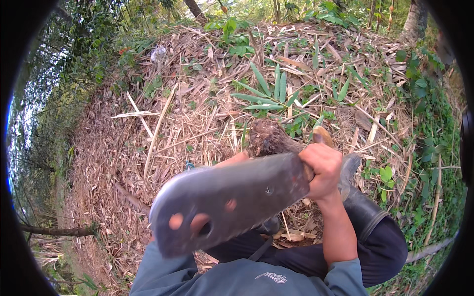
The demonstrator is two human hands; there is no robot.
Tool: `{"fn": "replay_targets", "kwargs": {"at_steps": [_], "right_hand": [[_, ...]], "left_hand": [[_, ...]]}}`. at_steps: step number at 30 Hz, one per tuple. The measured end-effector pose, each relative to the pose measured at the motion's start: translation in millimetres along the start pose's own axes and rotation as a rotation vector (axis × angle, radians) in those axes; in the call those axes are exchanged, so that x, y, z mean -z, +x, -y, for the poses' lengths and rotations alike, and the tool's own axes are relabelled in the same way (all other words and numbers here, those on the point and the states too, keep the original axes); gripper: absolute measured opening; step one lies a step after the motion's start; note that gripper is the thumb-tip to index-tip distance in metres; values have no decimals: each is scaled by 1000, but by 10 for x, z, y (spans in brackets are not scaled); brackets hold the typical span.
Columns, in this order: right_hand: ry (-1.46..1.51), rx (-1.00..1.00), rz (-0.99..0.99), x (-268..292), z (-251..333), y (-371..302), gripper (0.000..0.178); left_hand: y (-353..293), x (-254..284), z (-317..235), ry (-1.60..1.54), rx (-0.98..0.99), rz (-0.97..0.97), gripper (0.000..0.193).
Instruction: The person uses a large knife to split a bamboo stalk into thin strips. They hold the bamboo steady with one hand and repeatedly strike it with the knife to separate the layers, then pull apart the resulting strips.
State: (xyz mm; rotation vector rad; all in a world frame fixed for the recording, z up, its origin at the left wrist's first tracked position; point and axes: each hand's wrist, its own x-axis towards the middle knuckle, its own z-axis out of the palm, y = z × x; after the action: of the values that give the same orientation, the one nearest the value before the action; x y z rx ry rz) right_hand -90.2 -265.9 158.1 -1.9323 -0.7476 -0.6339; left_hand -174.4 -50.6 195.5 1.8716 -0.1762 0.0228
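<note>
My right hand is wrapped round the wooden handle of a broad cleaver. The wide grey blade is raised close to my view, stretching left across my lap, with several holes through it. Most of my left arm is behind the blade; a strip of skin, seemingly my left hand, shows above its upper edge, with the fingers hidden. Just beyond the blade is a rough brown woody stump or root, its lower part covered. Whether my left hand touches it, I cannot tell.
Dry leaves and split stalks cover the ground. A green leafy sprig lies beyond the stump. My dark boot is right of the blade. A branch juts in at left; green vines grow at right.
</note>
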Motion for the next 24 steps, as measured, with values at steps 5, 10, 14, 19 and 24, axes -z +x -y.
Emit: {"fn": "replay_targets", "kwargs": {"at_steps": [5,10,14,19,24], "right_hand": [[-21,162,61,-62,301,19,17],[-34,172,68,-68,291,-3,15],[-48,187,81,-68,313,9,15],[-72,204,82,-73,345,23,16],[-86,211,78,-72,356,42,16]], "left_hand": [[259,63,225,281,-560,46,17],[261,61,183,297,-563,57,16],[240,110,195,382,-510,113,17],[273,119,156,355,-556,85,17],[260,120,115,330,-547,72,15]]}}
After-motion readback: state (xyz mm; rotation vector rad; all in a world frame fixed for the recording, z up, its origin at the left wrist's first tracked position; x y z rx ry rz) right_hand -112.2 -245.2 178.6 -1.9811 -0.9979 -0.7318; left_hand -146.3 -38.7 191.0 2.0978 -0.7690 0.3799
